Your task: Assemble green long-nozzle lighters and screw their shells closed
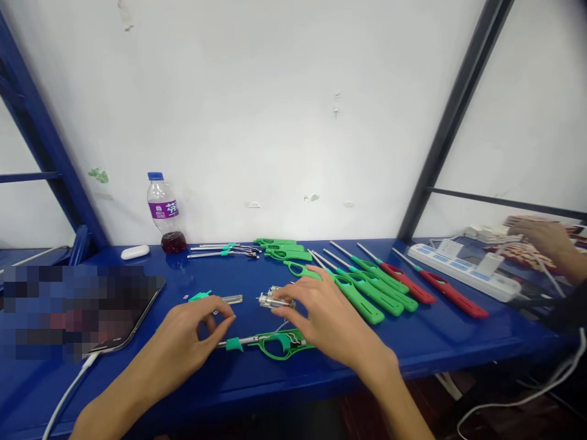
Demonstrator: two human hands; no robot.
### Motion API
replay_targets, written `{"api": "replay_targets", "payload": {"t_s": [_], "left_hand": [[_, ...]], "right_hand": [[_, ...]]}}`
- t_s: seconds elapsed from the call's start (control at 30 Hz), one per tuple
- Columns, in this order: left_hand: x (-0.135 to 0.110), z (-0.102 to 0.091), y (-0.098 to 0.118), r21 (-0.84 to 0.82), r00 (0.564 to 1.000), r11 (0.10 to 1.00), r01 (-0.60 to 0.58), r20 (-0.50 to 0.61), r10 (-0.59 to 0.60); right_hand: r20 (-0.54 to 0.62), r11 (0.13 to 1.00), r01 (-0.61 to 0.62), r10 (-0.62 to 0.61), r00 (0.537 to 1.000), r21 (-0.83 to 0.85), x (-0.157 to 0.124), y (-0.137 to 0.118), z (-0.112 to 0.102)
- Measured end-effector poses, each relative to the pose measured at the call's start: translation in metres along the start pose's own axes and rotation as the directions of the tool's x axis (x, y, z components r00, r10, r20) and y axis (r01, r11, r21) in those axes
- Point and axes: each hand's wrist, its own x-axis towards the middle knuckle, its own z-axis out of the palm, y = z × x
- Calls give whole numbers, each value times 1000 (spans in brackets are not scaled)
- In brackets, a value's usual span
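Observation:
My right hand (328, 315) pinches a small clear lighter fuel tank (270, 300) with a metal valve end between thumb and fingers. Another clear tank is partly hidden just behind it. My left hand (195, 333) has thumb and index fingertip drawn together; whatever may be between them is too small to make out. Below both hands lies an opened green utility lighter (279, 344), its trigger, inner parts and metal rod exposed, its handle partly covered by my right hand. Beyond my left fingers, a clear tank (233, 299) and green trigger pieces (200, 296) rest on the blue table.
Several green and red utility lighters (367, 293) lie at right, near a white power strip (463, 272). Metal rods (222, 251) and green handle halves (287, 252) lie along the wall. A drink bottle (162, 211), white case (135, 252) and charging tablet (137, 311) occupy the left. Another person's hand (541, 235) is far right.

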Motion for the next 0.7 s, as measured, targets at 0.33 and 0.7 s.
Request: {"api": "replay_targets", "payload": {"t_s": [0.33,0.7], "left_hand": [[-3,-6,2,-195,993,978,71,-80,-88],[-4,-4,9,-225,992,973,-43,-129,14]], "right_hand": [[49,997,54,-57,997,52,0,-19,13],[38,996,91,-92,995,11,0,-24,23]]}}
